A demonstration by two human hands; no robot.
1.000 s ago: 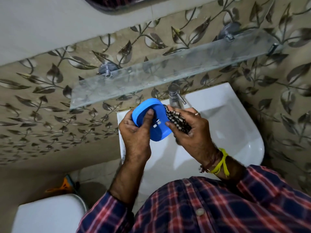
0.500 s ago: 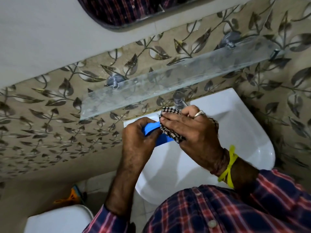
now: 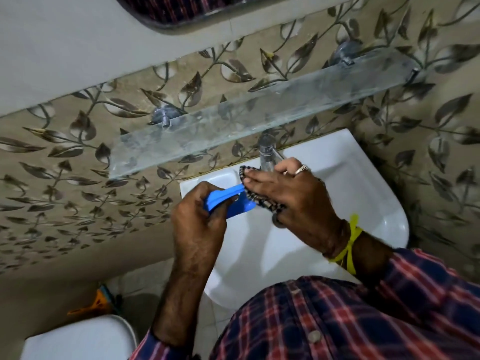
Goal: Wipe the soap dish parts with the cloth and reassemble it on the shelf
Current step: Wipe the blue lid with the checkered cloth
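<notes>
Washroom: white ceramic basin [image 3: 363,193], bare glass shelf [image 3: 259,110] at twelve o'clock. Left hand [image 3: 197,216] fingers clamp blue plastic soap dish part [image 3: 233,197]; right hand [image 3: 293,201] fingers press checked cloth [image 3: 259,201] flat on it. No legible writing.

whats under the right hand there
A checked cloth lies under the right hand, pressed against the blue soap dish part that the left hand grips. The white sink lies below. The hand and cloth cover that end of the dish.

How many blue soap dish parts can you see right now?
1: a blue soap dish part in the left hand, over the sink, with the right hand pressing the cloth on it. Others may be hidden.
</notes>
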